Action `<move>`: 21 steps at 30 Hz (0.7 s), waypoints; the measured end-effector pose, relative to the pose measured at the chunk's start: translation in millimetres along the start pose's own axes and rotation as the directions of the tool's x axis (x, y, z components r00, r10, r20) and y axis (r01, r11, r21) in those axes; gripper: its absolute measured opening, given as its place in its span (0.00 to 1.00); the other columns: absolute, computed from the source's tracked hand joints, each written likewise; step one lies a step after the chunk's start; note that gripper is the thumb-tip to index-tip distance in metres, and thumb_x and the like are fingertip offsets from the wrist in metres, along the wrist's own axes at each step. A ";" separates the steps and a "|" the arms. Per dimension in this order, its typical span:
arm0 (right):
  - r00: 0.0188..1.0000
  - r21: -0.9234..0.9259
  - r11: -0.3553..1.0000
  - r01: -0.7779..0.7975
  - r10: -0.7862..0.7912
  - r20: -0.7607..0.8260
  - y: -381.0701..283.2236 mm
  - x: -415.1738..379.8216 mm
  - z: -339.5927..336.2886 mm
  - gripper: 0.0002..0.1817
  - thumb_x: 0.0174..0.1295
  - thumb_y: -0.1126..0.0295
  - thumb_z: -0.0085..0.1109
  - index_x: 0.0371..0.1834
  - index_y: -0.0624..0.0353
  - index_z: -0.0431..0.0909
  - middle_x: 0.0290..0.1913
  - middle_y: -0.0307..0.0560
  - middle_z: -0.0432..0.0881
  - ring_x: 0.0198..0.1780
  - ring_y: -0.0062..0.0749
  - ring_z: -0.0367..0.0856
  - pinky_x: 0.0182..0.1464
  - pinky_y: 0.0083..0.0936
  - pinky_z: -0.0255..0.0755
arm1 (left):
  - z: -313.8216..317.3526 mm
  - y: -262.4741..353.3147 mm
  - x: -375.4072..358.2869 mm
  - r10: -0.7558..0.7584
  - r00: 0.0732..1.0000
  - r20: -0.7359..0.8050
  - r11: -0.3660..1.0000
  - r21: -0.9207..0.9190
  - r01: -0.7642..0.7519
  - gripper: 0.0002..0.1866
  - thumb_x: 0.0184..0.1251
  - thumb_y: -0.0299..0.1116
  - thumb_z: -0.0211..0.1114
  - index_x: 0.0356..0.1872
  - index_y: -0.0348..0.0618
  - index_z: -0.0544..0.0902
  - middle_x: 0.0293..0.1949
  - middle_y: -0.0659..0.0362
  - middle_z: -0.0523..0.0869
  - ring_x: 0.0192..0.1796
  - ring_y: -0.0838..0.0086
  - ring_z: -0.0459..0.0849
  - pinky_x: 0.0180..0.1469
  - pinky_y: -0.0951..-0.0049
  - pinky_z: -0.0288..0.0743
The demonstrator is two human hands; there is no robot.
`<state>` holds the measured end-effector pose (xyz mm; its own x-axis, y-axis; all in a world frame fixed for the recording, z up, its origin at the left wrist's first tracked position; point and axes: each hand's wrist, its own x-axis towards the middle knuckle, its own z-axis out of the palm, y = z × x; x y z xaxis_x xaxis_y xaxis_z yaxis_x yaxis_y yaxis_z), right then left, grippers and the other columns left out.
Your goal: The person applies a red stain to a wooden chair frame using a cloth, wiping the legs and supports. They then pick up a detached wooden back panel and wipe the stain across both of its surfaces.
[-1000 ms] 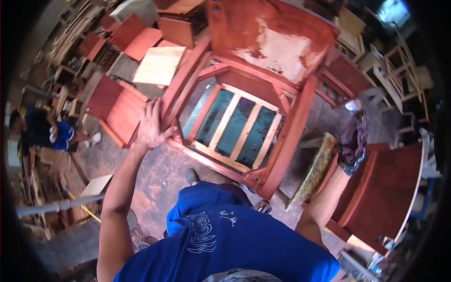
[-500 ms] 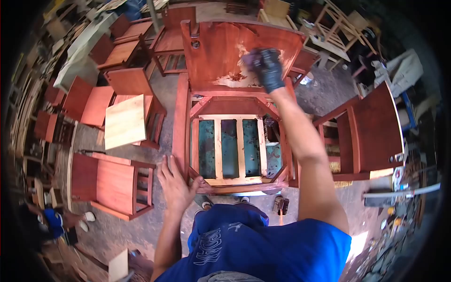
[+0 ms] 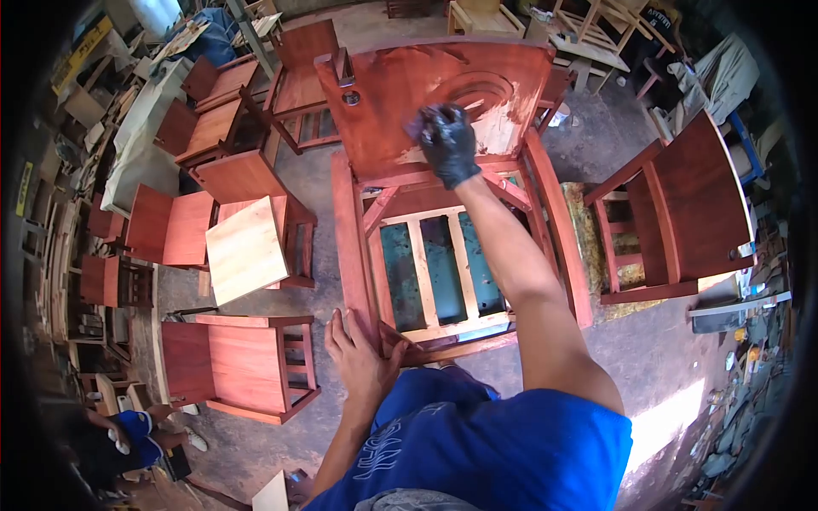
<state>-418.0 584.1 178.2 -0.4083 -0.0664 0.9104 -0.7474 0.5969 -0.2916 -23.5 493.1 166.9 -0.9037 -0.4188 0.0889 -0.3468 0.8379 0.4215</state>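
A red-stained wooden chair (image 3: 354,247) lies tipped in front of me, its slatted seat frame facing up. My right hand (image 3: 446,143) wears a black glove and presses a dark rag against the chair's panel (image 3: 400,85), where wet red stain meets a pale bare patch (image 3: 498,128). My left hand (image 3: 362,362) is bare and rests flat on the near corner of the chair frame, fingers spread.
Several red-stained chairs (image 3: 247,366) stand around on the concrete floor, one with a pale unstained seat (image 3: 247,249). Another stained chair (image 3: 682,213) is at the right. Unstained frames (image 3: 596,25) stand at the back. A crouching person (image 3: 128,430) is at lower left.
My gloved right hand has moved left and down across the panel, leaving more of it stained. My left hand has shifted slightly along the near frame corner as my view turned.
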 end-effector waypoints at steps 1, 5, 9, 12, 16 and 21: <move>0.992 0.082 0.991 -0.102 0.096 0.079 0.2 -15.0 0.4 0.08 0.68 0.65 0.63 0.42 0.58 0.83 0.37 0.45 0.86 0.41 0.42 0.85 0.45 0.39 0.81 | -0.3 -2.0 -1.9 -0.002 1.000 -0.006 1.000 0.004 0.002 0.57 0.50 0.50 0.82 0.74 0.25 0.61 0.73 0.28 0.59 0.75 0.32 0.55 0.75 0.37 0.54; 0.969 0.055 0.984 -0.169 0.176 -0.175 22.8 24.3 -10.1 0.09 0.62 0.70 0.64 0.45 0.57 0.83 0.44 0.48 0.84 0.42 0.45 0.82 0.46 0.41 0.78 | 1.4 4.8 -1.7 -0.049 0.999 0.004 0.998 0.051 0.049 0.60 0.47 0.50 0.84 0.75 0.27 0.58 0.75 0.31 0.58 0.76 0.34 0.54 0.76 0.37 0.53; 0.981 0.169 0.980 -0.101 0.127 -0.146 1.1 19.5 37.2 0.10 0.58 0.68 0.66 0.43 0.54 0.85 0.42 0.46 0.85 0.46 0.47 0.83 0.50 0.48 0.77 | 5.3 6.8 -1.2 -0.034 0.999 -0.002 0.991 0.131 0.034 0.61 0.47 0.51 0.84 0.76 0.28 0.58 0.75 0.32 0.59 0.76 0.34 0.55 0.75 0.37 0.54; 0.980 0.403 0.894 -0.197 0.178 0.085 3.9 -30.9 16.7 0.10 0.67 0.61 0.59 0.36 0.54 0.84 0.40 0.46 0.88 0.48 0.39 0.85 0.49 0.35 0.81 | 5.1 7.0 -1.6 -0.018 1.000 -0.022 0.990 0.141 0.021 0.62 0.47 0.51 0.85 0.76 0.28 0.57 0.74 0.31 0.59 0.76 0.34 0.54 0.76 0.37 0.54; 0.852 0.569 0.729 -0.381 0.515 -0.090 66.3 -46.2 -10.4 0.07 0.68 0.73 0.61 0.47 0.62 0.80 0.43 0.51 0.84 0.45 0.36 0.85 0.48 0.32 0.79 | 9.8 6.1 -3.7 -0.012 0.998 -0.057 0.989 0.144 0.020 0.62 0.46 0.51 0.85 0.76 0.27 0.57 0.75 0.32 0.59 0.76 0.35 0.55 0.76 0.38 0.54; 0.644 0.361 0.730 -0.581 0.683 -0.346 65.9 -73.3 14.8 0.13 0.65 0.71 0.65 0.51 0.64 0.80 0.46 0.54 0.85 0.49 0.51 0.85 0.55 0.40 0.78 | 10.3 8.2 -2.2 -0.044 0.999 -0.024 0.984 0.172 0.047 0.58 0.52 0.53 0.81 0.75 0.24 0.59 0.74 0.29 0.60 0.75 0.33 0.55 0.76 0.37 0.52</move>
<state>-445.1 616.4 87.9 -0.5920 0.6412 0.4882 -0.4976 0.1857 -0.8473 -26.9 504.4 160.9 -0.8813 -0.4635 0.0922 -0.4272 0.8648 0.2640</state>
